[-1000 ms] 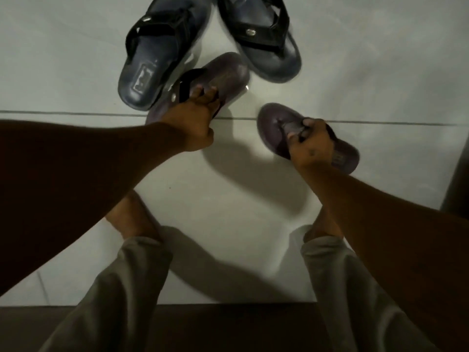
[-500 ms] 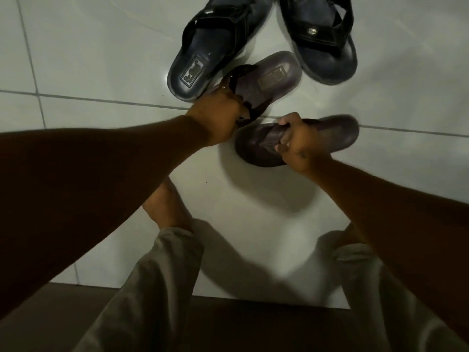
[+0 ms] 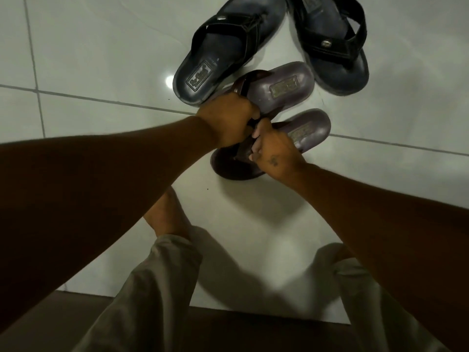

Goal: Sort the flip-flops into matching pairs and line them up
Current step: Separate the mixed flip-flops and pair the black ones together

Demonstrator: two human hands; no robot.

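Nearest the camera are the person's trouser legs (image 3: 142, 288) and one bare foot (image 3: 168, 214) on the tiled floor (image 3: 101, 59). Just beyond the foot, the right hand (image 3: 275, 154) has its fingers (image 3: 256, 146) curled shut around the strap of the near brown flip-flop (image 3: 308, 130). A second ago that flip-flop lay well to the right of the foot, angled away; now it has been swung round and drawn in. Touching the right hand, the left hand (image 3: 228, 120) is closed on the strap of the far brown flip-flop (image 3: 284, 88), which has kept its place. The two brown soles now lie side by side, heels pointing the same way, so the brown pair looks matched and almost lined up. Farther from the foot, the two black flip-flops (image 3: 228, 52) (image 3: 335, 47) rest splayed apart; one touches the far brown flip-flop. They look yet to be straightened.
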